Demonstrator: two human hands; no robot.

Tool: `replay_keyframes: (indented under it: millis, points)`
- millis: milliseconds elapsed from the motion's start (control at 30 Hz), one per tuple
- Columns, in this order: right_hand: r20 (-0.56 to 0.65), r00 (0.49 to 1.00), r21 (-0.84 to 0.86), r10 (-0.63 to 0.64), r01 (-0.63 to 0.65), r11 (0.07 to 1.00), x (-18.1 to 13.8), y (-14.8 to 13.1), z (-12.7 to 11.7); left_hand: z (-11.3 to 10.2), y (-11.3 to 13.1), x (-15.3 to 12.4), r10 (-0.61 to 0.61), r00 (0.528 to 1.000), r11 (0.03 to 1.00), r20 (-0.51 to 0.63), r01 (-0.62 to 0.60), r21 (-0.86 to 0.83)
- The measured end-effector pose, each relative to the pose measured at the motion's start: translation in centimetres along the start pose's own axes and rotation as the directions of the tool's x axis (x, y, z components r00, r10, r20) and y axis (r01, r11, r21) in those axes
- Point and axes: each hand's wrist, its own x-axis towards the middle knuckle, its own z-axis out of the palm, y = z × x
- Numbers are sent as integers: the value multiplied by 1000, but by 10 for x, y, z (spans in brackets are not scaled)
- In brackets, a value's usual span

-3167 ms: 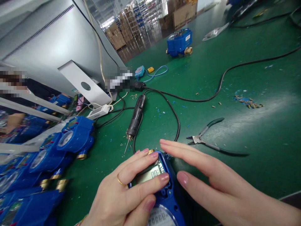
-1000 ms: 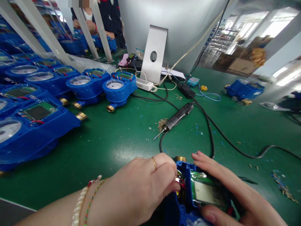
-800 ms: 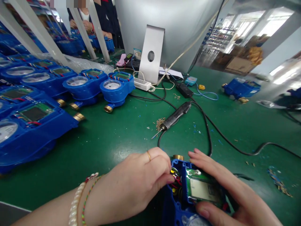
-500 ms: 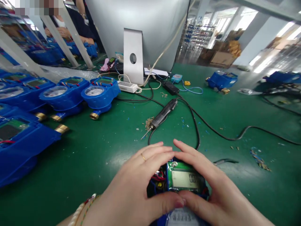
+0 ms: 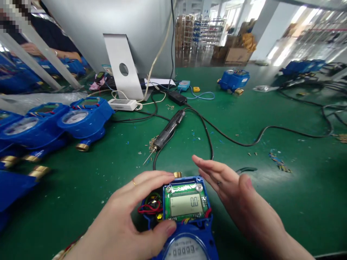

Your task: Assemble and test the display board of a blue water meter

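Note:
A blue water meter [image 5: 207,231] is in front of me, its top uncovered. Its green circuit board [image 5: 183,188] carries an LCD screen [image 5: 186,205] reading 0.0, and red wires [image 5: 151,208] show at its left. Below the board lies the round counter dial [image 5: 184,249]. My left hand [image 5: 135,213] grips the meter from the left, thumb at the board's lower edge and fingers along the far side. To the right of the meter, apart from it, my right hand [image 5: 230,191] is raised with its fingers stretched out, holding nothing.
An electric screwdriver [image 5: 169,130] lies beyond the meter, near a pile of small screws [image 5: 153,142]. More blue meters [image 5: 84,119] stand at left. A monitor [image 5: 121,68] is behind. Cables [image 5: 244,144] cross the green table [image 5: 108,162]. Another person's arm [image 5: 65,54] shows upper left.
My right hand has come off the meter and moved to its right. The left hand stays on the meter, and more of the screen and dial shows. The view has turned right.

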Motion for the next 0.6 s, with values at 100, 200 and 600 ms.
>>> replay_keyframes:
  millis: [100,200,600]
  points:
    - [-63,997,47,40,-37,998,-10,11,-3,2,-4,-4,-1,1000,1000,0,1,27]
    - [-48,992,170,117,-107,980,-17,12,4,2,-5,-7,-31,999,999,18,30,46]
    - [32,992,178,123,-127,976,-10,9,23,-1,5,-6,-132,990,980,55,139,-139]
